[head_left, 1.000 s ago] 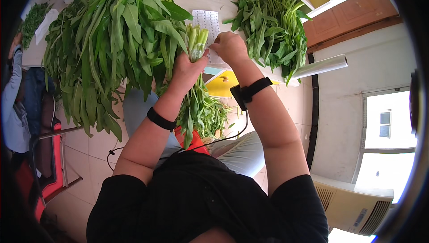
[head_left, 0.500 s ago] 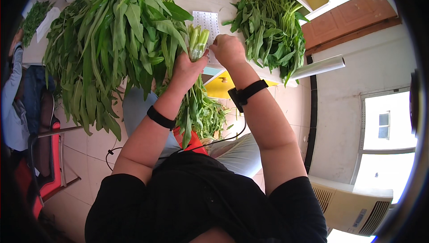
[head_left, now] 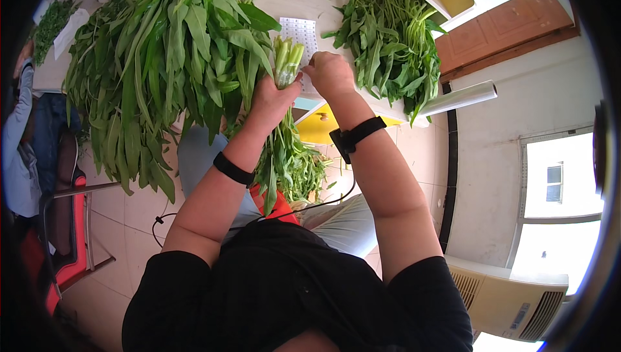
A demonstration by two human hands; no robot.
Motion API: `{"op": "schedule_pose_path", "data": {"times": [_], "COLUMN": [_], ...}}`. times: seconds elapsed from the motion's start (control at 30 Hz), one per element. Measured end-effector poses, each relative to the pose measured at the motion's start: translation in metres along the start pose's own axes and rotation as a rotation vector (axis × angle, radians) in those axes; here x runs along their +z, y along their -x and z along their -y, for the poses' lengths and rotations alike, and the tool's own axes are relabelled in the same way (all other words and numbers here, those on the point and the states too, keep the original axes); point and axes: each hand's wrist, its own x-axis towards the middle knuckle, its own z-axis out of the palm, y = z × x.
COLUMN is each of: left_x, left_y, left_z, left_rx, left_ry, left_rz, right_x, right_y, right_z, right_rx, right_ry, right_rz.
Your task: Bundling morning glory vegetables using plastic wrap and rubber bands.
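Observation:
A bunch of leafy greens, its pale cut stems upright and wrapped in clear film, is held in my left hand. Leaves hang below that hand, partly behind my forearm. My right hand is just right of the wrapped stems, thumb and forefinger pinched together. Whatever lies in that pinch is too small to make out. Beyond both hands, a white sheet of small printed labels lies on the table, partly covered by the stems.
A large heap of leafy greens hangs over the table edge at left. Another pile lies at right, near a roll of clear film. More greens are below the table. A co-worker's sleeve shows at far left beside a red chair.
Almost nothing differs. Both hands keep their places at the wrapped stems, and the view has shifted very slightly.

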Motion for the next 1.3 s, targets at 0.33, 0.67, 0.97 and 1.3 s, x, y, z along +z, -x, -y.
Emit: {"op": "schedule_pose_path", "data": {"times": [0.33, 0.67, 0.97, 1.3], "left_x": [-0.0012, -0.0008, -0.0020, 0.0007], "left_y": [-0.0003, -0.0004, -0.0020, -0.0029], "left_z": [0.0001, -0.0017, 0.0000, 0.0037], "left_rx": [-0.015, -0.047, -0.067, 0.030], "left_ry": [-0.028, -0.041, -0.060, 0.042], "left_rz": [0.013, 0.026, 0.030, -0.005], "right_x": [0.0008, 0.0016, 0.0047, 0.0049], "right_y": [0.0047, 0.0063, 0.0092, 0.0068], "right_z": [0.0069, 0.0037, 0.0069, 0.0026], "right_rx": [0.011, 0.008, -0.016, -0.010], "right_ry": [0.050, 0.015, 0.044, 0.014], "right_rz": [-0.011, -0.019, -0.063, -0.017]}}
